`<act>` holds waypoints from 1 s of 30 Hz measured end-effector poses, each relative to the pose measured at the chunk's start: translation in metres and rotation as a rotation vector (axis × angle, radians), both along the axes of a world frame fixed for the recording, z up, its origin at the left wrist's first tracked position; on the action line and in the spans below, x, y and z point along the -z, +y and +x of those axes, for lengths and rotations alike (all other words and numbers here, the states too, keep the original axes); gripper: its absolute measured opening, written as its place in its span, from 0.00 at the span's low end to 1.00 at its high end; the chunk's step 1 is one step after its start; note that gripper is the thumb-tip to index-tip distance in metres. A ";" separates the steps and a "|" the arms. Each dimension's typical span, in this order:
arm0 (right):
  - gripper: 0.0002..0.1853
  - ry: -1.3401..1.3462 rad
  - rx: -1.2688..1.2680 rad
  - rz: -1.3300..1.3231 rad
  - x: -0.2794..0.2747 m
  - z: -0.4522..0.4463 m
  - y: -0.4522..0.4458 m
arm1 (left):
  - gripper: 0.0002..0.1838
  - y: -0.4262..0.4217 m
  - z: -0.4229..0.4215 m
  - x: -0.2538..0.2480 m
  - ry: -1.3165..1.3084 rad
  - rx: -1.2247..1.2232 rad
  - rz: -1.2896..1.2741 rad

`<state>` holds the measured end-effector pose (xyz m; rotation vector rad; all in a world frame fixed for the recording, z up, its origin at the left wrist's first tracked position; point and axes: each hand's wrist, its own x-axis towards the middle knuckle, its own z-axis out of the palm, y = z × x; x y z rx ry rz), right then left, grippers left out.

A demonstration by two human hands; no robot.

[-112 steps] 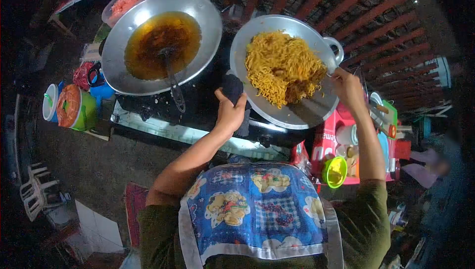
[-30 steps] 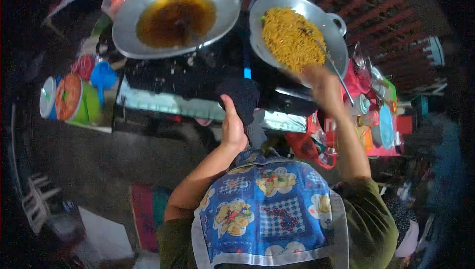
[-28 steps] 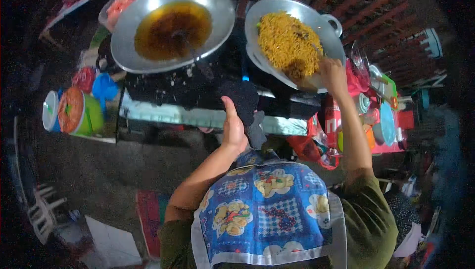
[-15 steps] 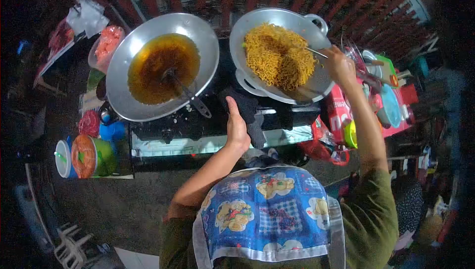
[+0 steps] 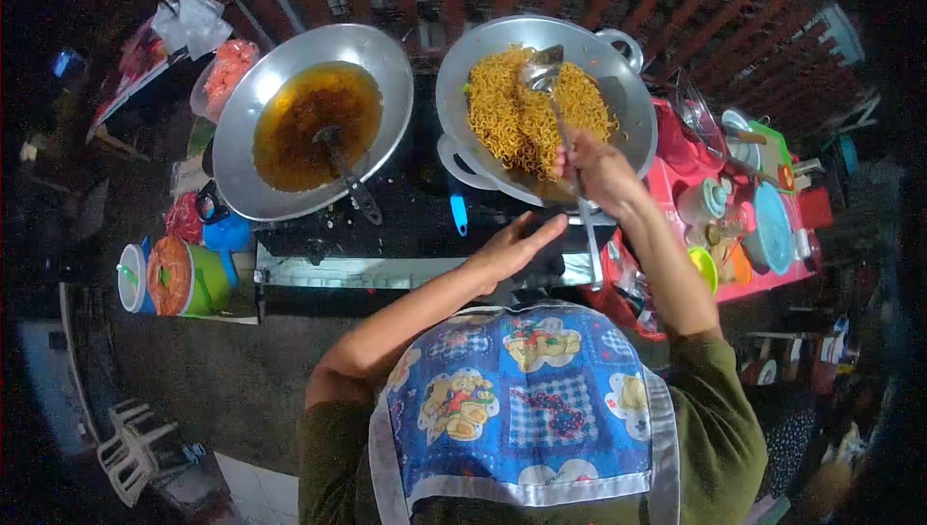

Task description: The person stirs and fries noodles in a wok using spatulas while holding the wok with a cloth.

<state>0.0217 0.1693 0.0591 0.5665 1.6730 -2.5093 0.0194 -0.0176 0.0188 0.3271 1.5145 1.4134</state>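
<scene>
Fried noodles [image 5: 497, 105] fill the middle of the right-hand wok [image 5: 628, 90]. My right hand [image 5: 601, 172] is closed around the long handle of a metal ladle [image 5: 544, 76]. Its bowl lies on the noodles toward the far side, and the handle end reaches past the stove's front edge. Nearer to me, my left hand [image 5: 512, 253] is in front of this wok, fingers stretched out and thumb raised, holding nothing that I can see. A larger wok [image 5: 386, 71] on the left holds brown oil [image 5: 309, 134], with a dark slotted spatula [image 5: 338, 163] resting in it.
Both woks stand on a black stove [image 5: 406, 197]; a blue handle [image 5: 459, 214] shows between them. Containers and a light-blue bowl [image 5: 771, 226] crowd the pink table on the right. At left stand a green tub [image 5: 208, 279] and a bowl of orange-pink food [image 5: 230, 73].
My right hand has moved down and left, swinging the ladle's handle toward me. My left hand has lowered and turned rightward. The dark cloth near it no longer covers the blue handle.
</scene>
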 end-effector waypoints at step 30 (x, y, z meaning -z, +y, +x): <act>0.24 0.231 -0.126 1.053 0.193 -0.036 -0.144 | 0.18 -0.057 -0.026 -0.062 -0.518 -0.336 0.225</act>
